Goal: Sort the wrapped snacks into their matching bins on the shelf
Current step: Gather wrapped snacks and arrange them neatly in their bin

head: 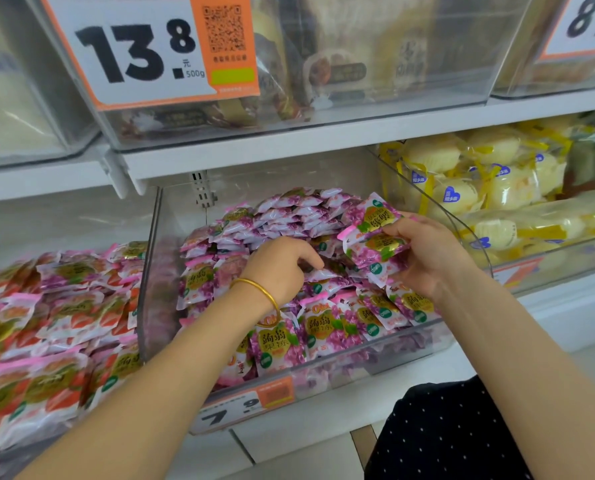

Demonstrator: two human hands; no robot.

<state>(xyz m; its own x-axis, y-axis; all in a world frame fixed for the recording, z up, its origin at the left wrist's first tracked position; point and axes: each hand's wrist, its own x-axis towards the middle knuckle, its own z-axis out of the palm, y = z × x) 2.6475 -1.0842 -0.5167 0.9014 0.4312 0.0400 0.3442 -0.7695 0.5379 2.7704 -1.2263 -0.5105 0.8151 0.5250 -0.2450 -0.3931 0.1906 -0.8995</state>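
A clear plastic bin (386,355) in the middle of the lower shelf is full of purple grape jelly packets (289,216). My right hand (424,251) is shut on a small stack of these purple packets (375,237), held above the right side of the bin. My left hand (282,265), with a gold bangle on the wrist, reaches down into the pile at the bin's centre, its fingertips curled among the packets; whether it grips one is hidden.
To the left lies a bin of red strawberry packets (57,323). A bin of yellow wrapped cakes (490,188) stands to the right. Upper-shelf bins carry a 13.8 price tag (143,50). A 7.9 tag (240,407) hangs on the middle bin's front.
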